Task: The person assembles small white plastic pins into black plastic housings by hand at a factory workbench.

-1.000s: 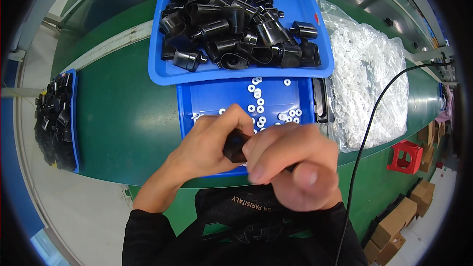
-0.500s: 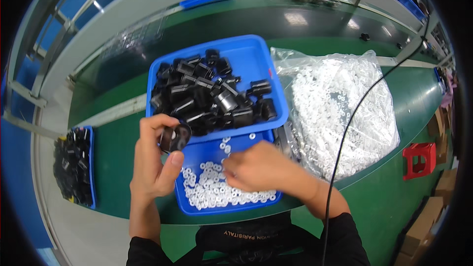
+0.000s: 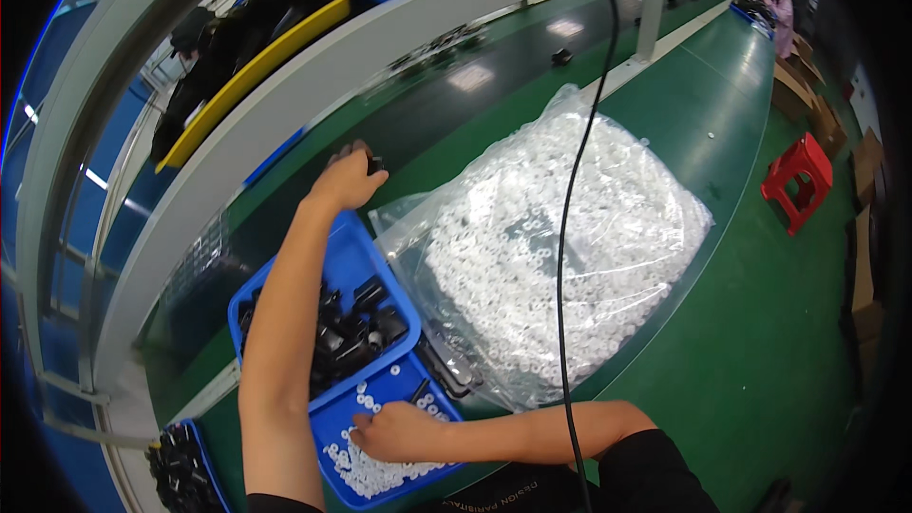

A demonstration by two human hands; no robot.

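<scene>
Since half a second ago our left hand (image 3: 347,179) has left the near side of the blue bin of black parts (image 3: 353,266) and now stretches out past its far edge, over the dark conveyor belt (image 3: 475,114); its fingers curl around a small black part (image 3: 376,163) at the fingertips, holding it just above the belt, though we cannot tell how firmly; our right hand (image 3: 394,432) has stayed low in the smaller blue tray (image 3: 380,399) nearest our body, lying on the heap of small white rings (image 3: 366,465) with its fingers bent down among them; whether it pinches a ring we cannot tell, since the fingertips are hidden; the tray sits against the near edge of the bin; just right of both lies a large clear plastic bag (image 3: 560,247) full of white rings, with a black cable (image 3: 570,228) hanging across it; another bin of black parts (image 3: 180,470) sits at the lower left, and a red stool (image 3: 803,176) stands on the green floor to the right.
</scene>
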